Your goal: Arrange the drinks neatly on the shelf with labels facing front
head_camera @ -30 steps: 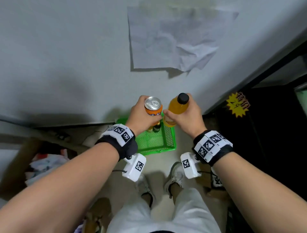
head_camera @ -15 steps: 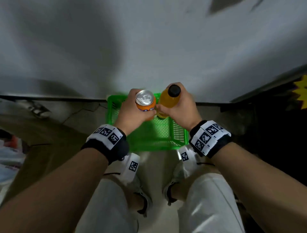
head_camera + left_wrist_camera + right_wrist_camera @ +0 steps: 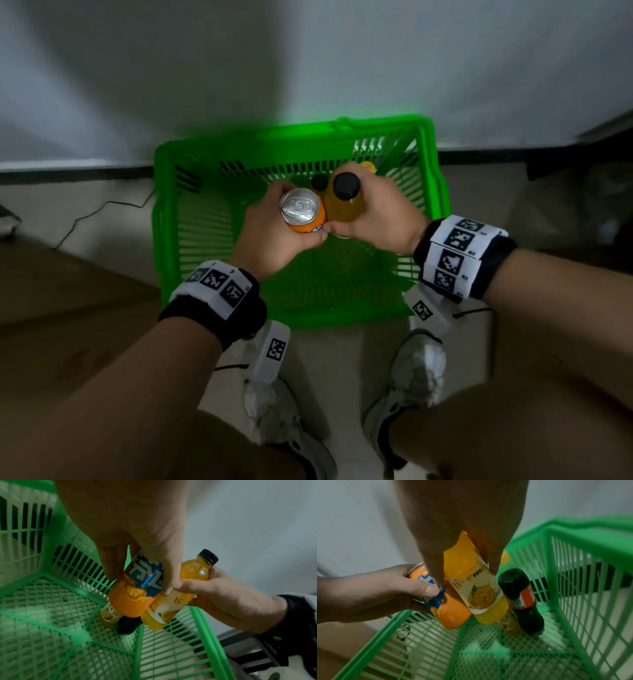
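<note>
Head view: left hand [image 3: 270, 236] grips can [image 3: 302, 210], right hand [image 3: 380, 219] bottle [image 3: 344, 202].

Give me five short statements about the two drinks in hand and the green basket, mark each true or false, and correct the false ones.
1. The left hand grips an orange can. True.
2. The right hand holds a dark cola bottle. False: it holds a yellow juice bottle with a black cap.
3. The green basket holds nothing. False: a dark bottle and another juice bottle stand in its corner.
4. The can and the held bottle are side by side above the basket. True.
5. The can's top is open. False: its tab looks unpulled.
</note>
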`<action>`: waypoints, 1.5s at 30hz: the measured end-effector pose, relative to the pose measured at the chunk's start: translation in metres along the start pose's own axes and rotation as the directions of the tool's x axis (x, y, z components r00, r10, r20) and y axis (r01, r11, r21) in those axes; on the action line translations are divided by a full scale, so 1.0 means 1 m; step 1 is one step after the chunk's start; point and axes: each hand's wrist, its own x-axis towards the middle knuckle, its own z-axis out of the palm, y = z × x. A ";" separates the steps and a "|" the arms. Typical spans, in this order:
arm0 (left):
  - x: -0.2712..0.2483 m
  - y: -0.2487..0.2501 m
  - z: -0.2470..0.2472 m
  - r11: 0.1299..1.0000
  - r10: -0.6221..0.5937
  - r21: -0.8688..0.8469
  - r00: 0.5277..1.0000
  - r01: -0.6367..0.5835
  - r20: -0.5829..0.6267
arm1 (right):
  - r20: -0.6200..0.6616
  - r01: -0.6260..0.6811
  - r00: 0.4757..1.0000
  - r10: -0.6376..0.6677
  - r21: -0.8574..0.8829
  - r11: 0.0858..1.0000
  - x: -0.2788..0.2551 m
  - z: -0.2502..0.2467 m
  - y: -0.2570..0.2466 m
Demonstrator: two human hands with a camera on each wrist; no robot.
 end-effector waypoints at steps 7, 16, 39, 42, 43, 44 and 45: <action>0.031 -0.056 0.036 1.000 -0.013 0.009 0.998 0.012 0.060 | 0.052 -0.087 0.995 0.085 0.040 0.995 0.019 0.033 0.051; 0.054 -0.082 0.043 0.996 -0.071 -0.041 0.976 0.081 0.206 | 0.074 -0.193 0.979 0.192 0.007 0.981 0.033 0.047 0.068; 0.084 -0.082 0.074 0.928 -0.236 0.370 0.833 0.041 0.500 | 0.411 -0.164 0.870 0.274 -0.282 0.945 0.046 0.061 0.088; 0.085 -0.079 0.075 0.916 -0.262 0.397 0.826 0.051 0.499 | 0.405 -0.157 0.871 0.278 -0.307 0.939 0.048 0.062 0.085; 0.085 -0.079 0.076 0.914 -0.264 0.403 0.824 0.048 0.501 | 0.403 -0.155 0.870 0.283 -0.321 0.934 0.048 0.062 0.084; 0.085 -0.078 0.076 0.914 -0.264 0.402 0.823 0.047 0.502 | 0.403 -0.157 0.868 0.290 -0.332 0.930 0.048 0.060 0.083; 0.085 -0.079 0.076 0.916 -0.262 0.399 0.825 0.049 0.501 | 0.402 -0.156 0.867 0.295 -0.344 0.926 0.048 0.060 0.085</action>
